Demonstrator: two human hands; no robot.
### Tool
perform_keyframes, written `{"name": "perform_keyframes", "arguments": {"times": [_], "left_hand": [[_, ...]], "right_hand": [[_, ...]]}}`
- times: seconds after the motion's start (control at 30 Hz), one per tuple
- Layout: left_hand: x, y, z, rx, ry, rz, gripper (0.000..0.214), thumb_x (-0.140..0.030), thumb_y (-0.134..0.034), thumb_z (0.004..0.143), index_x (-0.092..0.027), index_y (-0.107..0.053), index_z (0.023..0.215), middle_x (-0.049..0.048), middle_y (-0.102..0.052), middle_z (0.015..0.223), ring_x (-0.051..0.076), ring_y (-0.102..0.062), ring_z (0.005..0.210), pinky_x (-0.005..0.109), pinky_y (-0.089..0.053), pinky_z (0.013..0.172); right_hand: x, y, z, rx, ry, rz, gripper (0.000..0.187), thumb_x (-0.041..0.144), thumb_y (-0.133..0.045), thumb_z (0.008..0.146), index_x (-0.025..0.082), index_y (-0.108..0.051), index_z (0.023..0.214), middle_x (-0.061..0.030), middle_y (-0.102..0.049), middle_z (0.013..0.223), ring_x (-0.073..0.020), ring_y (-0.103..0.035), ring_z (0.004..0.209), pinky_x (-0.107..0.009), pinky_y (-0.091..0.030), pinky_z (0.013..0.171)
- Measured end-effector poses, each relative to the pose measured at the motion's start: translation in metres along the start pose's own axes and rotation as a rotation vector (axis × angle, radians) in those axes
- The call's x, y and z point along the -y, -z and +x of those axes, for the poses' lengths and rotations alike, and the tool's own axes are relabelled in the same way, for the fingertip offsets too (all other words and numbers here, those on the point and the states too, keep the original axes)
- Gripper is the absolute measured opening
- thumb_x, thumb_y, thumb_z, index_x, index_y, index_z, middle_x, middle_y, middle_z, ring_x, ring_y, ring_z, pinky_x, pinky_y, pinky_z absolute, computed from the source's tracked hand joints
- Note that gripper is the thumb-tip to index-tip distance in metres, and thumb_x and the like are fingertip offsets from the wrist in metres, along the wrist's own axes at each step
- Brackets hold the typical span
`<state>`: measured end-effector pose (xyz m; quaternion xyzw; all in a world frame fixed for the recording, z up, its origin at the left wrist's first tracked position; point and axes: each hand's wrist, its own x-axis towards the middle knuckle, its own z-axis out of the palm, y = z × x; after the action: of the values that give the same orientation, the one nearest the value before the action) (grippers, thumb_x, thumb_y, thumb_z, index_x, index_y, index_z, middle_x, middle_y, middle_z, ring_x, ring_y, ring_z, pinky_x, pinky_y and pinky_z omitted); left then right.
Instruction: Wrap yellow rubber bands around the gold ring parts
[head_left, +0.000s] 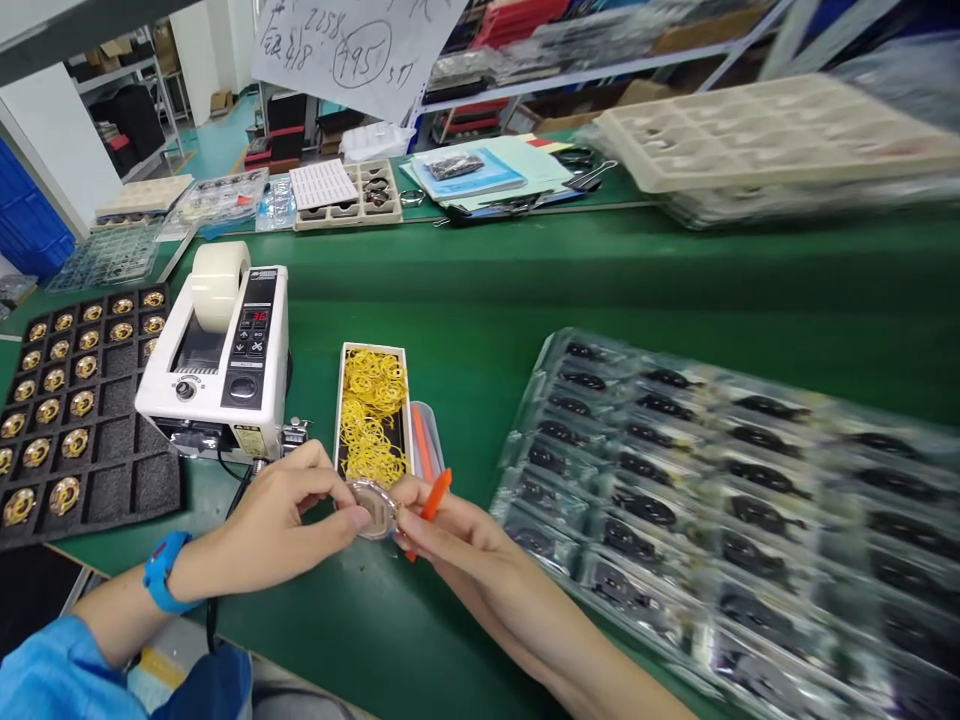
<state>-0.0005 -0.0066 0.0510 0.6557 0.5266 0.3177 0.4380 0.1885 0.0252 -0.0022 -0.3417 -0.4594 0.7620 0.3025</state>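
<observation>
My left hand [289, 515] pinches a small round clear plastic case [373, 508] low over the green table [480, 290], thumb and fingers closed on its left rim. From the right, my right hand [442, 528] grips the same case and also holds a thin orange stick [434, 495] between its fingers. Just beyond the hands stands a narrow box of yellow rubber bands [371, 410]. A blue band sits on my left wrist.
A white tape dispenser [217, 355] stands left of the box. A black foam tray with gold round parts [71, 400] lies at far left. Clear blister trays with dark parts [720, 500] cover the right. Stacked trays [765, 140], papers and shelves are at the back.
</observation>
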Motion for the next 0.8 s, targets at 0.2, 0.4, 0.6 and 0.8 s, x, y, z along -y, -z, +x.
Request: {"name": "perform_keyframes", "arguments": {"times": [0.2, 0.4, 0.6, 0.8], "left_hand": [[0.000, -0.001, 0.001, -0.004, 0.021, 0.004, 0.020, -0.025, -0.058, 0.086, -0.017, -0.060, 0.068, -0.0027, -0.039, 0.073, 0.011, -0.039, 0.064, 0.026, -0.029, 0.058], [0.000, 0.000, 0.002, -0.009, 0.013, 0.023, 0.021, -0.024, -0.058, 0.086, -0.017, -0.059, 0.066, -0.0027, -0.040, 0.073, 0.010, -0.039, 0.063, 0.025, -0.029, 0.057], [0.001, -0.003, 0.002, -0.037, -0.017, 0.083, 0.021, -0.025, -0.057, 0.086, -0.017, -0.058, 0.066, -0.0024, -0.042, 0.072, 0.011, -0.043, 0.064, 0.025, -0.032, 0.059], [0.006, -0.012, 0.001, -0.216, -0.021, 0.461, 0.019, -0.030, -0.059, 0.081, -0.019, -0.051, 0.068, -0.0009, -0.045, 0.074, 0.013, -0.047, 0.063, 0.027, -0.035, 0.058]], "right_hand": [[0.000, 0.000, -0.002, -0.021, -0.006, -0.011, 0.042, 0.061, -0.068, 0.077, 0.021, -0.058, 0.071, 0.0023, -0.045, 0.066, -0.0136, -0.038, 0.064, -0.026, -0.033, 0.060], [0.000, -0.001, -0.002, -0.017, -0.010, -0.038, 0.041, 0.061, -0.067, 0.077, 0.022, -0.058, 0.072, 0.0015, -0.047, 0.069, -0.0145, -0.039, 0.065, -0.027, -0.035, 0.062], [0.003, -0.004, -0.003, -0.057, -0.008, -0.082, 0.045, 0.065, -0.066, 0.075, 0.022, -0.057, 0.071, 0.0007, -0.049, 0.069, -0.0155, -0.043, 0.066, -0.027, -0.038, 0.061], [0.005, -0.003, -0.002, -0.047, 0.042, -0.213, 0.046, 0.067, -0.062, 0.078, 0.022, -0.060, 0.075, -0.0004, -0.054, 0.072, -0.0163, -0.049, 0.069, -0.027, -0.042, 0.063]]}}
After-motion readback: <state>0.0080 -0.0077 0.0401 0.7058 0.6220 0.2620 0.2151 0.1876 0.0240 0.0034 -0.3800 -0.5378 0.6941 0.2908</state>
